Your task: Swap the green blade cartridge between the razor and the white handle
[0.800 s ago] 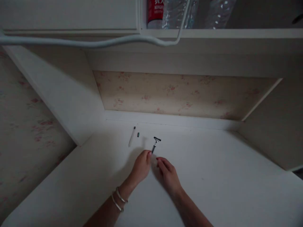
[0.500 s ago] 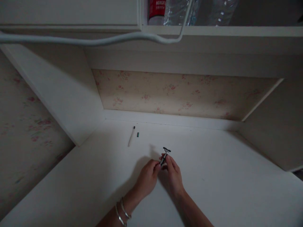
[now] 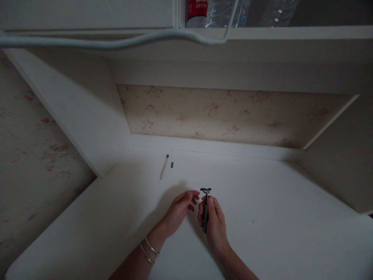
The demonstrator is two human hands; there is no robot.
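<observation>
Here, the razor (image 3: pixel 205 213) in the grip of the right fingers (image 3: pixel 212 207), head (image 3: pixel 205 189) beyond them (left fingers (image 3: pixel 186 197) loosely parted nearby).

We see a black and silver razor (image 3: pixel 205 214), a whitish stick (image 3: pixel 164 168) tipped in black, a dark piece (image 3: pixel 172 165) with green on it, plain white tabletop (image 3: pixel 262 194), silver bangles (image 3: pixel 150 246), cream wallpaper (image 3: pixel 194 103) patterned with pinkish-red flowers (image 3: pixel 214 107), and a red bottle label (image 3: pixel 197 11) carrying white lettering (image 3: pixel 201 6)
</observation>
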